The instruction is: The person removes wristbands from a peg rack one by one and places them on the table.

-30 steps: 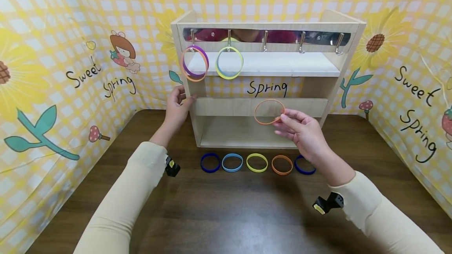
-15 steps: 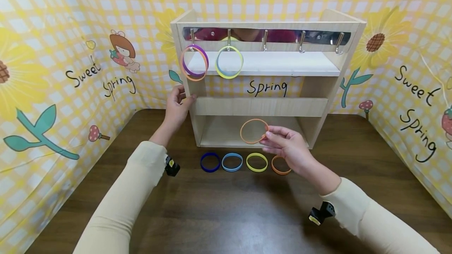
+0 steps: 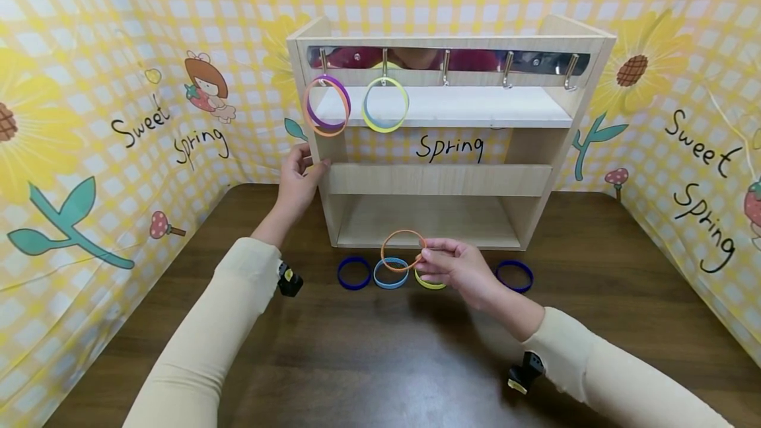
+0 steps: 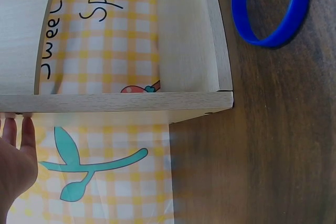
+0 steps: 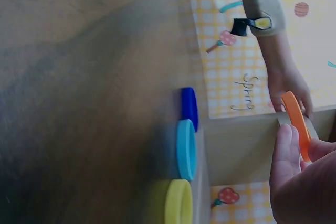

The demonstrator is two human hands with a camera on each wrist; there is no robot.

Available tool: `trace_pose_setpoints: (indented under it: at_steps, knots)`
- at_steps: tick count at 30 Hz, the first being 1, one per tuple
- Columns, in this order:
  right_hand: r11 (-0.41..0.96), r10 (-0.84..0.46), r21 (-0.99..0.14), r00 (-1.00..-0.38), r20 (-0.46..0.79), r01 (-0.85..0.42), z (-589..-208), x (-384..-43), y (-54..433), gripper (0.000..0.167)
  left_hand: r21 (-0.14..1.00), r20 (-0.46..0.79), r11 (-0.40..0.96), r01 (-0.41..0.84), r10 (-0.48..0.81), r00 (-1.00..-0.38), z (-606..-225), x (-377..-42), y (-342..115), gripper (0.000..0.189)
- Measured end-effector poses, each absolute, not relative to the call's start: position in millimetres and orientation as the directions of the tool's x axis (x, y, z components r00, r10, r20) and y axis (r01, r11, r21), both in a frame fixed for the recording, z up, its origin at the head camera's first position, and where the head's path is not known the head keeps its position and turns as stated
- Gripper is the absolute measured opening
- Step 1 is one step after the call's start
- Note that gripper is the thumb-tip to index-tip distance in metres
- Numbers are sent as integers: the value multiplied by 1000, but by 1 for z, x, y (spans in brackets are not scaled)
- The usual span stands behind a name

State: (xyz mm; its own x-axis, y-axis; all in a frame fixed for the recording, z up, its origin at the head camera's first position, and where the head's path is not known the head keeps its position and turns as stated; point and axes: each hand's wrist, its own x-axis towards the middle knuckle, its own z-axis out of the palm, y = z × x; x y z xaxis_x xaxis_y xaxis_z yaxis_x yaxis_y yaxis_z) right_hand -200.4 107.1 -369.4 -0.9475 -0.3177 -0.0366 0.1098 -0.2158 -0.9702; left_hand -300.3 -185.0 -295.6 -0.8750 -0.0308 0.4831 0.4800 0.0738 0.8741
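Observation:
In the head view my right hand (image 3: 458, 271) pinches an orange silicone wristband (image 5: 295, 119) between thumb and fingers, low in front of the wooden shelf (image 3: 440, 180). The band overlaps a light blue wristband (image 5: 183, 150) lying on the table. Beside that lie a dark blue wristband (image 3: 354, 287) and a yellow one, partly hidden by the hand. Another dark blue wristband (image 3: 516, 290) lies to the right; the second orange one on the table is hidden behind my hand. My left hand (image 3: 298, 180) rests against the shelf's left side panel, fingers extended along its outer face.
A metal hook rail (image 3: 416, 58) runs along the shelf top. An orange wristband (image 3: 327, 133) and a purple one hang from its leftmost hook, a yellow wristband (image 3: 385, 129) and a light blue one from the second. Printed cloth (image 3: 196, 18) encloses the dark wooden table (image 3: 368, 349).
My right hand has moved down and left with the orange wristband, from before the shelf's lower board to over the row of bands. The left hand has stayed in place.

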Motion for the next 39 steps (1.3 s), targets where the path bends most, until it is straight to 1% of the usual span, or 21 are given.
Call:
trace_pose_setpoints:
  at_steps: [5, 21, 39]
  knots:
    - [-201, -357, -971, -933, -54, 133, -380, -197, 96, 35, 878, 476, 74, 473, -32, -879, -297, -301, -186, 39]
    - [-83, -447, -978, -884, -137, 194, -414, -190, 63, 38, 880, 474, 66, 471, -41, -880, -299, -302, -187, 38]
    - [-5, -480, -972, -853, -204, 235, -426, -191, 40, 32, 870, 491, 74, 487, -34, -871, -296, -302, -185, 38]
